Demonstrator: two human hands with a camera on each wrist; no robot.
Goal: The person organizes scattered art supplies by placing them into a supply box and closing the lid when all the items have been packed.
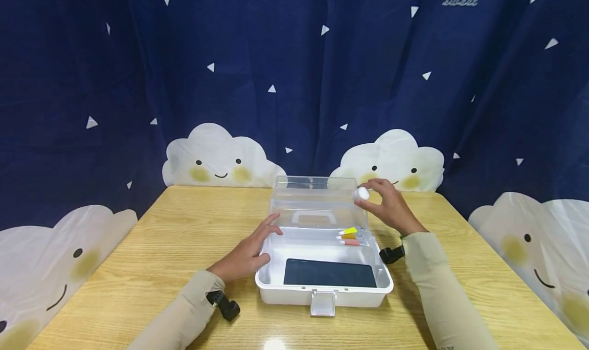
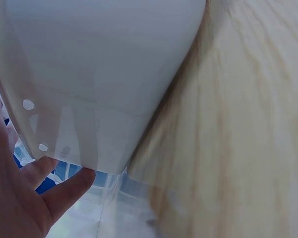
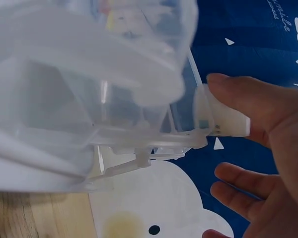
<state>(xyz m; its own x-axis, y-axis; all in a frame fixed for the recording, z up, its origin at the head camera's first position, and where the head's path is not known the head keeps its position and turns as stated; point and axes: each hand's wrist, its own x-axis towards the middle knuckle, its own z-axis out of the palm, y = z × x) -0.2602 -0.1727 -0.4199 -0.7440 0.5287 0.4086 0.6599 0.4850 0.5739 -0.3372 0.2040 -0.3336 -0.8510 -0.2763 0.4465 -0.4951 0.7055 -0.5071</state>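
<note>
A white plastic box (image 1: 322, 296) sits on the table with its clear lid (image 1: 317, 186) raised at the back. Inside lies a flat dark rectangular panel (image 1: 329, 273). Several small tubes (image 1: 348, 236) with yellow, orange and red bodies lie at the box's back right. My left hand (image 1: 248, 253) rests at the left rim, fingers spread; the left wrist view has two fingertips (image 2: 82, 179) at the box's end. Above the back right corner, my right hand (image 1: 384, 204) pinches a small white bottle (image 3: 231, 119) between thumb and fingers, beside the lid.
Under the box is a light wooden table (image 1: 207, 212). Behind it hangs a dark blue curtain (image 1: 294, 58) with white triangles and clouds. An opened white latch (image 1: 323, 304) hangs at the box's front.
</note>
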